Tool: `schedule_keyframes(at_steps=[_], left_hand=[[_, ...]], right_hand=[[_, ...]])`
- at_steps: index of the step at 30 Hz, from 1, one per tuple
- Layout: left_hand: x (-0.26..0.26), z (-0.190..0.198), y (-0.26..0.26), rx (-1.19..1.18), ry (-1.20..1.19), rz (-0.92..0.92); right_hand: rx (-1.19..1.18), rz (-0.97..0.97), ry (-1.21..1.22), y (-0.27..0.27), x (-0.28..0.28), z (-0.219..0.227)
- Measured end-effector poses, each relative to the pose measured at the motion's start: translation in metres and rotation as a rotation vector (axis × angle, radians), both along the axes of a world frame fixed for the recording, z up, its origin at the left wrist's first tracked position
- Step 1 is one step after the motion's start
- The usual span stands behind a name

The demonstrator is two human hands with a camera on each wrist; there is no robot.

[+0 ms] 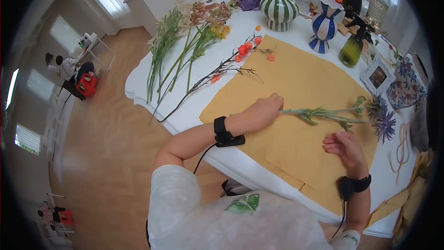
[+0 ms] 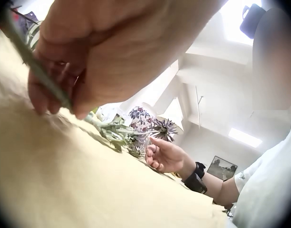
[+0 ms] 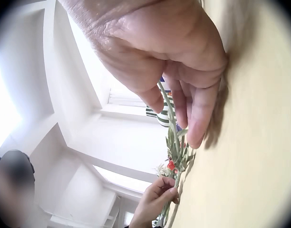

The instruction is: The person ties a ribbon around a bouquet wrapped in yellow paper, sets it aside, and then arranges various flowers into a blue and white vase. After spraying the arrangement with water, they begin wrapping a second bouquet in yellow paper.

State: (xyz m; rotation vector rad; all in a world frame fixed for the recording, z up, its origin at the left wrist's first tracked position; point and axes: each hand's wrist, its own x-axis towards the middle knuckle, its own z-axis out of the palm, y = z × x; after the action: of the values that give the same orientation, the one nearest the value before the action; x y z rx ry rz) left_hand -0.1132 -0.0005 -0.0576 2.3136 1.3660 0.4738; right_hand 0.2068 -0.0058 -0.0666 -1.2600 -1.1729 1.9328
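Purple flower (image 1: pixel 319 114) lies crosswise over the near-right half of the paper (image 1: pixel 296 74), bloom (image 1: pixel 385 121) right, stem running left. Left hand (image 1: pixel 261 113) is clamped on the stem: thumb and fingers pinch a mostly leafless stretch, probably to get a firm hold without crushing leaves or petals. A bit of green shows left of that wrist, so the grip looks partway along, not at the very end. Can't tell if the stem rests on the paper or sits slightly above it.

Right hand (image 1: pixel 346 148) has thumb and fingers apart, loosely bent, holding nothing. It's just beside the stem on the near side, short of the bloom. My read: placed there to steady the leafy end while leaving the fragile head alone.

Bloom is at about the paper's right edge. Paper is spread flat over the white surface (image 1: pixel 245 23), likely as a backing under the flower.

Orange branch (image 1: pixel 215 78) slants along the paper's left side, tip over it. Other stems (image 1: pixel 167 36) lie farther left, spread apart, presumably for easy single picks. Green-striped vase (image 1: pixel 279 9), blue-striped vase (image 1: pixel 325 27) and spray bottle (image 1: pixel 351 51) stand past the far edge, likely to leave working room.
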Motion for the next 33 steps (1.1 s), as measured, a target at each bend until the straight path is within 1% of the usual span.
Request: schedule_keyframes(at_steps=[1, 2, 3, 4, 5, 6, 7, 9, 10, 11, 12, 13, 14, 15, 16, 18, 20, 21, 22, 23, 24, 26, 27, 28, 29, 31, 33], left_hand=[[0.004, 0.008, -0.002, -0.038, -0.138, 0.028], [0.008, 0.014, -0.005, -0.032, -0.145, 0.030], [0.011, 0.018, -0.009, -0.022, -0.203, 0.021], [0.014, 0.022, -0.014, -0.014, -0.262, 0.012], [0.016, 0.027, -0.019, -0.010, -0.267, 0.018], [0.018, 0.033, -0.025, -0.009, -0.301, 0.013], [0.019, 0.037, -0.029, -0.010, -0.334, 0.008], [0.019, 0.044, -0.038, -0.005, -0.370, 0.010], [0.019, 0.045, -0.042, -0.006, -0.402, 0.007], [0.020, 0.045, -0.047, -0.003, -0.405, 0.014], [0.020, 0.044, -0.051, -0.073, -0.436, 0.024], [0.019, 0.044, -0.054, -0.142, -0.467, 0.034], [0.015, 0.045, -0.056, -0.137, -0.467, 0.044], [0.009, 0.046, -0.058, -0.157, -0.397, -0.029], [0.001, 0.048, -0.060, -0.176, -0.327, -0.102], [-0.029, 0.055, -0.050, 0.006, -0.222, 0.003], [-0.078, 0.064, -0.028, 0.213, -0.147, 0.311], [-0.107, 0.071, -0.017, 0.259, -0.106, 0.515], [-0.144, 0.068, -0.001, 0.474, -0.007, 0.639], [-0.182, 0.069, 0.014, 0.456, 0.151, 0.802], [-0.218, 0.072, 0.024, 0.335, 0.231, 0.944], [-0.285, 0.052, 0.045, 0.298, 0.335, 1.210], [-0.319, 0.035, 0.055, 0.209, 0.365, 1.281], [-0.341, 0.027, 0.063, 0.122, 0.394, 1.349], [-0.347, 0.029, 0.063, 0.133, 0.398, 1.343], [-0.352, 0.025, 0.059, -0.213, 0.365, 1.367], [-0.354, 0.017, 0.057, -0.258, 0.281, 1.458]], right_hand=[[0.003, 0.038, 0.043, -0.005, -0.009, 0.005], [0.007, 0.076, 0.086, -0.008, -0.018, 0.009], [0.012, 0.079, 0.080, -0.011, -0.025, 0.014], [0.068, 0.039, 0.162, -0.014, -0.032, 0.019], [0.122, 0.001, 0.244, -0.016, -0.035, 0.023], [0.150, -0.005, 0.358, -0.014, -0.035, 0.026], [0.151, 0.002, 0.355, -0.013, -0.038, 0.031], [0.384, -0.167, 0.526, -0.012, -0.047, 0.045], [0.383, -0.160, 0.524, -0.012, -0.054, 0.055], [0.476, -0.218, 0.489, -0.014, -0.062, 0.066], [0.569, -0.275, 0.455, -0.014, -0.067, 0.072], [0.569, -0.265, 0.457, -0.012, -0.068, 0.072], [0.561, -0.243, 0.407, -0.011, -0.067, 0.071], [0.553, -0.220, 0.358, -0.010, -0.067, 0.070], [0.553, -0.210, 0.363, -0.011, -0.070, 0.070], [0.503, -0.238, 0.266, -0.014, -0.077, 0.069], [0.495, -0.210, 0.247, -0.017, -0.078, 0.068], [0.484, -0.191, 0.220, -0.019, -0.078, 0.067], [0.484, -0.189, 0.229, -0.020, -0.078, 0.066], [0.480, -0.191, 0.218, -0.022, -0.079, 0.066], [0.475, -0.194, 0.206, -0.023, -0.079, 0.065], [0.480, -0.198, 0.216, -0.024, -0.079, 0.064], [0.485, -0.199, 0.214, -0.025, -0.079, 0.064], [0.491, -0.207, 0.224, -0.025, -0.079, 0.063], [0.489, -0.217, 0.214, -0.026, -0.079, 0.063], [0.494, -0.236, 0.209, -0.026, -0.079, 0.062], [0.492, -0.236, 0.185, -0.026, -0.079, 0.060]])
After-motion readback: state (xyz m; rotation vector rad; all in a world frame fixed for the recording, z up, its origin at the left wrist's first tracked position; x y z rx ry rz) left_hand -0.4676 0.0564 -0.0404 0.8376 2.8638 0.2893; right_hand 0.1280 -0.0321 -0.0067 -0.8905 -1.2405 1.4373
